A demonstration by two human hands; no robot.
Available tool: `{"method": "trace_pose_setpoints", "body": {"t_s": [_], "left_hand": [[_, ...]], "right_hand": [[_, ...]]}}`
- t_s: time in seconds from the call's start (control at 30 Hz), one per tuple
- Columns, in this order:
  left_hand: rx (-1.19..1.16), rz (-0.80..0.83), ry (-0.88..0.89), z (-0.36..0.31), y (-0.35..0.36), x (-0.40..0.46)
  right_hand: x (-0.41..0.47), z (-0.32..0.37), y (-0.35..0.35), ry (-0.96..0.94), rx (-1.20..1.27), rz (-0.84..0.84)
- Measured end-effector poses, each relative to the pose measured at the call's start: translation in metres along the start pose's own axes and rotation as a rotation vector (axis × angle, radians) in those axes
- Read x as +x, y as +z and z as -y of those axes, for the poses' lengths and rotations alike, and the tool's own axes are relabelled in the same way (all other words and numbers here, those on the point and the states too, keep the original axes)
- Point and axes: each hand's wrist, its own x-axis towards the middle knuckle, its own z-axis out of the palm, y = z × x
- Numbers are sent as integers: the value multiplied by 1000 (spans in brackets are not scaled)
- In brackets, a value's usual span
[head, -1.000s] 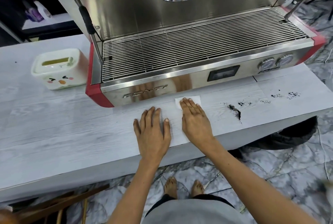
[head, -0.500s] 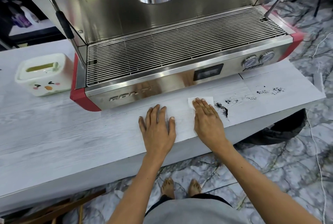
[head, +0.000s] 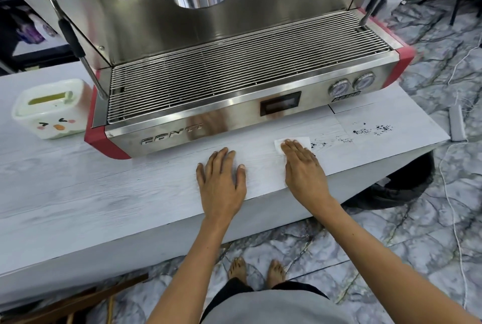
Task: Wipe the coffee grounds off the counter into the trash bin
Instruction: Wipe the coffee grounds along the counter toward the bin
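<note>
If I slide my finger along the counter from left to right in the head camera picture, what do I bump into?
White box with a cartoon face → left hand → right hand pressing a white tissue → scattered coffee grounds.

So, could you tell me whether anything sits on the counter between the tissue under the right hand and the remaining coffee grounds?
Nothing visible does. The right hand presses the tissue flat on the counter, and only bare surface lies between it and the coffee grounds to its right. The trash bin stands on the floor below the counter's right end.
</note>
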Motion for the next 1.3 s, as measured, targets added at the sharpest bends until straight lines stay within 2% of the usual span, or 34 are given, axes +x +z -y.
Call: {"method": "trace_pose_setpoints", "body": {"t_s": [0.3,0.5,0.73,1.3], "left_hand": [[-29,-50,-29,-1,2,1],[-26,-54,-26,-4,-1,1],[4,-18,0,-2,0,2],[-64,104,72,-28,8,6]], "right_hand": [[4,-7,-15,-38,117,-14],[-22,6,-7,-171,98,56],[-25,20,6,-104,26,-9],[-26,-16,-4,-82,-34,-60]]}}
